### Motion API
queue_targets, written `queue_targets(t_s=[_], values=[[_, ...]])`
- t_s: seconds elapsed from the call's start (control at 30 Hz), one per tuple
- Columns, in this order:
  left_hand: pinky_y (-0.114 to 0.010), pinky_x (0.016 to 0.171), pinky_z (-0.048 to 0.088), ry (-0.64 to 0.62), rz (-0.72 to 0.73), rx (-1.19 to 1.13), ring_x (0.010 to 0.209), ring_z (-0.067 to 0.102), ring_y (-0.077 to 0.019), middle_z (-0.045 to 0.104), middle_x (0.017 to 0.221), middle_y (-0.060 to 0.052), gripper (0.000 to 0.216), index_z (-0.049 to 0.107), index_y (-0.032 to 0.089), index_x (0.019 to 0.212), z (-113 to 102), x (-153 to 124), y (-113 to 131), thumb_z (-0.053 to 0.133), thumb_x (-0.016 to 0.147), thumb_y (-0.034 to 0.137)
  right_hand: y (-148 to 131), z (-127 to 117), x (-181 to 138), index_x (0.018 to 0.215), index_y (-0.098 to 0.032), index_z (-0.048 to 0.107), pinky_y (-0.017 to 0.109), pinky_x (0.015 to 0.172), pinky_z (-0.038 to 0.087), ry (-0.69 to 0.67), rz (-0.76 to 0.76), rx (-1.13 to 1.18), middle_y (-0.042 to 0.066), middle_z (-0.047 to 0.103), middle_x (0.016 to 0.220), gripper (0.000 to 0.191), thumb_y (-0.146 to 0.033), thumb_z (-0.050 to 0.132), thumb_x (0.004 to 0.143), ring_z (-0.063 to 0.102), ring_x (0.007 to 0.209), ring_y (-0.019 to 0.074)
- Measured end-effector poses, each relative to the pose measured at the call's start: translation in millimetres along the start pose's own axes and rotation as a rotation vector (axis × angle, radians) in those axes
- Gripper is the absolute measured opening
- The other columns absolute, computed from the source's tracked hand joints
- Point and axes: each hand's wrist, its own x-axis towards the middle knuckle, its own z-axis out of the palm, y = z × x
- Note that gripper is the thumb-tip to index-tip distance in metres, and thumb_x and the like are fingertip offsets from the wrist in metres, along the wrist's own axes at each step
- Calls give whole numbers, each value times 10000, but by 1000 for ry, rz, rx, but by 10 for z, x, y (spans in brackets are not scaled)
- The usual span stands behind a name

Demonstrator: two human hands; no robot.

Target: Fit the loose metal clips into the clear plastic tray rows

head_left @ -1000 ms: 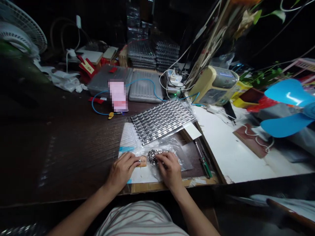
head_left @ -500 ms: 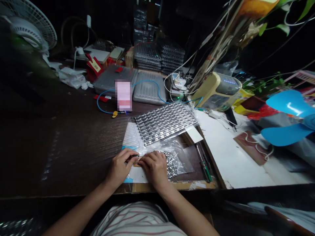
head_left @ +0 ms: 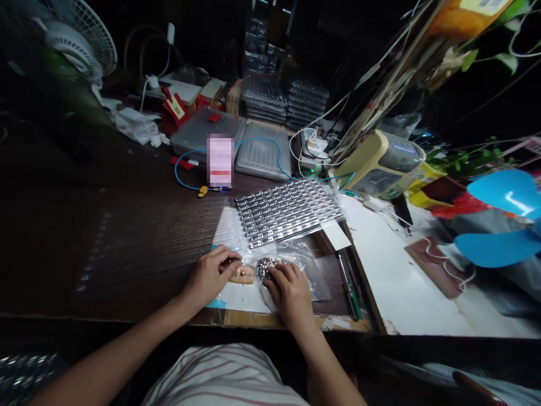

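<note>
My left hand [head_left: 212,274] is closed in a pinch on a small dark metal part [head_left: 235,260]. Just below its fingertips lies a small orange-tan block [head_left: 244,275] with little metal bits on its top. To the right, my right hand [head_left: 292,286] rests with bent fingers on a pile of small shiny metal parts [head_left: 264,265] on clear plastic. Whatever its fingertips grip is hidden or too small to make out. Behind both hands, a clear tray [head_left: 289,211] carries rows of shiny metal pieces. White paper [head_left: 243,299] lies under the block.
A green-handled screwdriver [head_left: 351,296] lies right of the pile. A phone-like pink screen [head_left: 220,160], its picture blurred out, stands behind with a blue cable [head_left: 186,183]. Further back are stacked plastic trays [head_left: 264,98]. A blue-bladed fan [head_left: 501,194] stands right, a white fan [head_left: 80,42] left.
My right hand has moved right, away from the block and onto the metal pile, uncovering the block. My left hand stays beside the block with its pinch. The whole view has shifted slightly.
</note>
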Motion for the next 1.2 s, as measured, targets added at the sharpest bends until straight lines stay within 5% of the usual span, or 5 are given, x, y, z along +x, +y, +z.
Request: queue_targets(t_s=[0.33,0.93,1.03,1.13,1.2], values=[[-285,741,465,-80,288,206,825,599,-162,666,846,-25,120,684,206,922,195,-53,101,577,879,236,18,88,-52,915,-221,683,317,747,433,190,81,192,46,663,885,141,-249,545,920,565,832,182],[-289,731,476,-100,315,160,807,615,-169,683,826,-31,108,678,212,865,253,-56,62,572,870,188,77,77,-73,1116,-210,623,325,786,466,182,81,269,60,688,983,289,-118,415,938,603,894,183],[-287,753,482,-31,278,146,820,622,-171,687,842,-33,124,687,216,884,63,163,31,568,862,192,55,21,-63,1029,-205,640,316,770,462,212,72,285,50,697,929,231,-140,438,939,616,857,174],[-310,799,481,151,172,256,860,624,-192,690,942,-48,208,676,214,1021,-364,604,-159,569,845,238,-66,-15,5,937,-210,653,302,732,444,192,67,305,33,700,840,152,-194,502,928,623,784,165],[-324,834,470,238,101,356,877,624,-204,692,954,-50,190,702,211,935,-686,898,-374,565,839,302,-194,4,76,867,-220,659,295,712,423,130,60,317,17,698,797,108,-234,560,907,619,753,161]])
